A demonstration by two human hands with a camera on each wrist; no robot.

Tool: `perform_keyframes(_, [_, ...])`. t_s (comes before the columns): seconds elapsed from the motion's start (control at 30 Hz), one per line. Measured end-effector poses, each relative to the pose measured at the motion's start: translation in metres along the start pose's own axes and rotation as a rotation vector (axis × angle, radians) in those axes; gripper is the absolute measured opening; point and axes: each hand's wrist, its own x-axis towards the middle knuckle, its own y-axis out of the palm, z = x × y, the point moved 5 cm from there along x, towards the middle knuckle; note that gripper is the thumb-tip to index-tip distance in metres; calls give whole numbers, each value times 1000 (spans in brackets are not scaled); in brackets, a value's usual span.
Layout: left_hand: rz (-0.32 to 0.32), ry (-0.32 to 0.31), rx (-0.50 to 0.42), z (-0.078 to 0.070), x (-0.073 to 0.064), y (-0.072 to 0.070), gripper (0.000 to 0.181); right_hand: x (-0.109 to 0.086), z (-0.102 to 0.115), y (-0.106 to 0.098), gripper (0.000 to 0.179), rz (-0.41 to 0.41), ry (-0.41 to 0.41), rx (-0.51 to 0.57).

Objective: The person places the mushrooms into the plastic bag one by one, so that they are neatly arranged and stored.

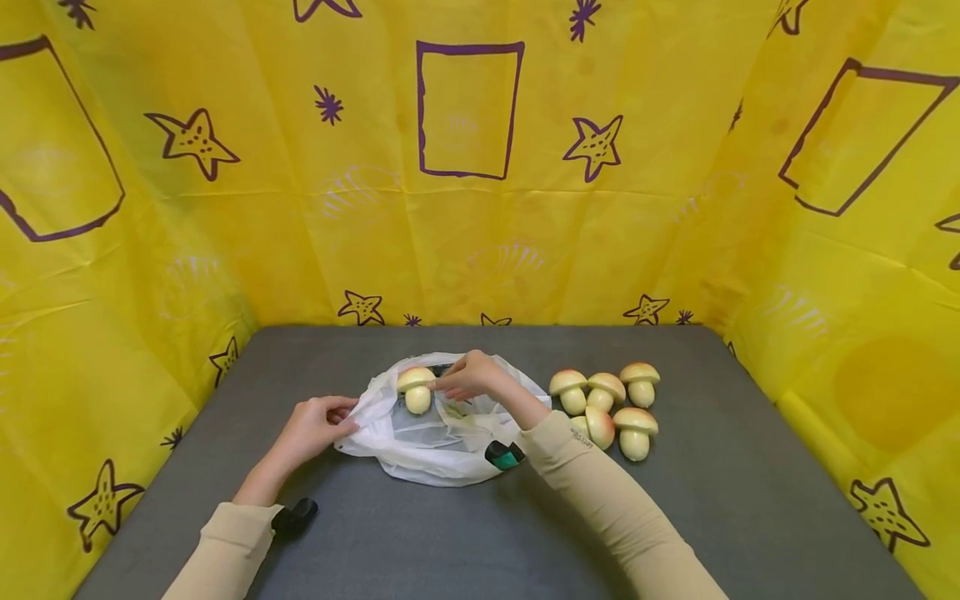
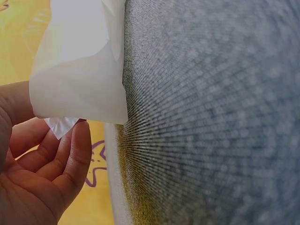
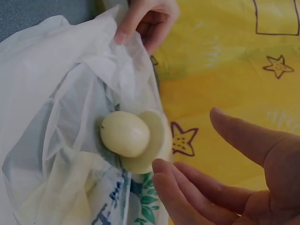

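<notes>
Your right sleeve (image 1: 622,508) leads to your right hand (image 1: 472,377), thumb and fingers apart, beside a mushroom (image 1: 417,398) at ten o'clock in the white bag's mouth (image 1: 442,468); your left hand (image 1: 309,427) pinches its rim at nine.

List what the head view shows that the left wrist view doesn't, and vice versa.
Only the head view: the right hand, the lone mushroom at the opening of the white plastic bag and the grouped mushrooms beside it.
Only the left wrist view: the inner side of the left hand and a pointed plastic tip.
Both: the left hand, bag, gray tabletop and yellow cloth.
</notes>
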Motion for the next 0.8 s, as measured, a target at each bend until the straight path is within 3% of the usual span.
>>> perform_keyframes(0.4, [-6,9,-1,2,1,1,34,-33,6,-25,40,-11,-104,54])
perform_keyframes(0.8, [-17,10,-1,3,0,2,33,-57,-10,-57,39,-105,-147,44])
